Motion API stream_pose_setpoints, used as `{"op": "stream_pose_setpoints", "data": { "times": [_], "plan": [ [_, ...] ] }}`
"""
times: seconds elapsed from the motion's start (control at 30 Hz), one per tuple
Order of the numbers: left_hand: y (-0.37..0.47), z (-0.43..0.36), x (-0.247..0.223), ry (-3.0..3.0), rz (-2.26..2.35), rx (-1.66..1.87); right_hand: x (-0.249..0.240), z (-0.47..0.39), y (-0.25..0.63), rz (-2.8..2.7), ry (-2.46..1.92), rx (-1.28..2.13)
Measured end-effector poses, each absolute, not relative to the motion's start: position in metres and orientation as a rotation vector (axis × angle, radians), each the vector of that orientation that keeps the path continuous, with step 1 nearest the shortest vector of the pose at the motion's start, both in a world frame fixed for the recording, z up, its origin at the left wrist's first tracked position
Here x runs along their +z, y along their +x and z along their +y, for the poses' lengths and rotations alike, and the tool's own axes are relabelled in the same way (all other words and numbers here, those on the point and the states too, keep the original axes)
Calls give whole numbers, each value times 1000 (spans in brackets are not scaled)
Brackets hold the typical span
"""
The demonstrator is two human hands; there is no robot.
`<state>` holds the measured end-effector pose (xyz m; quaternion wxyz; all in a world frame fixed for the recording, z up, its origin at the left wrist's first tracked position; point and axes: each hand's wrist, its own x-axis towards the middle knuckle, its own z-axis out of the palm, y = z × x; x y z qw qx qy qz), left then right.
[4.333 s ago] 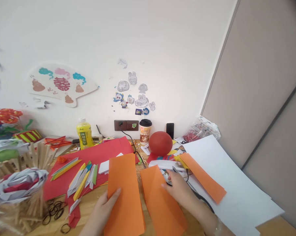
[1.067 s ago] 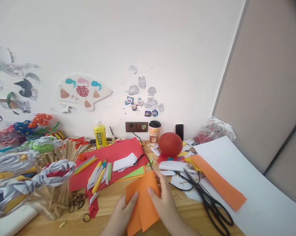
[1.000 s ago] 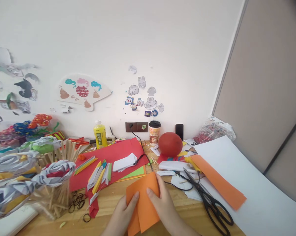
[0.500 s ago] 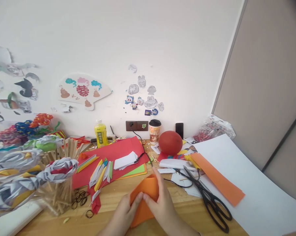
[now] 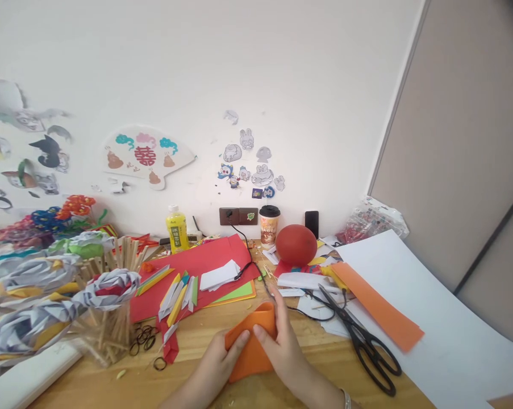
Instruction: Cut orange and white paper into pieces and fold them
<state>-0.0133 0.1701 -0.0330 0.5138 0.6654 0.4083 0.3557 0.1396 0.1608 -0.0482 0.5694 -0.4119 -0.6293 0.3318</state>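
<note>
A folded sheet of orange paper (image 5: 256, 359) is held low over the wooden table, its top edge curling over. My left hand (image 5: 220, 357) grips its left side, thumb on the near face and the other fingers behind. On the right side, my right hand (image 5: 285, 352) presses its thumb against the paper's face, with the forefinger stretched up along the edge. The fingertips behind the paper are hidden. Black-handled scissors (image 5: 365, 343) lie half open to the right, beside orange paper strips (image 5: 379, 307).
A large white sheet (image 5: 435, 295) covers the right side. Behind stand a red balloon (image 5: 296, 245), a lidded cup (image 5: 268, 227) and a yellow bottle (image 5: 178, 230). Folded paper strips (image 5: 179, 304) lie on red paper (image 5: 154, 307); paper flowers (image 5: 21, 329) and wooden sticks (image 5: 105, 335) crowd the left.
Both thumbs have moved apart on the orange paper, the right one a little higher. The paper's lower edge has risen slightly. Both hands keep their hold.
</note>
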Motion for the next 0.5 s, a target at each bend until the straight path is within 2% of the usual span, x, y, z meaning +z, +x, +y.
{"op": "stream_pose_setpoints", "data": {
  "times": [0.13,0.5],
  "plan": [
    [-11,166,-34,1335,925,856,-34,161,138,-1260,-967,1069],
    [5,160,-33,1209,986,625,-33,160,134,-1120,-1115,941]
  ]
}}
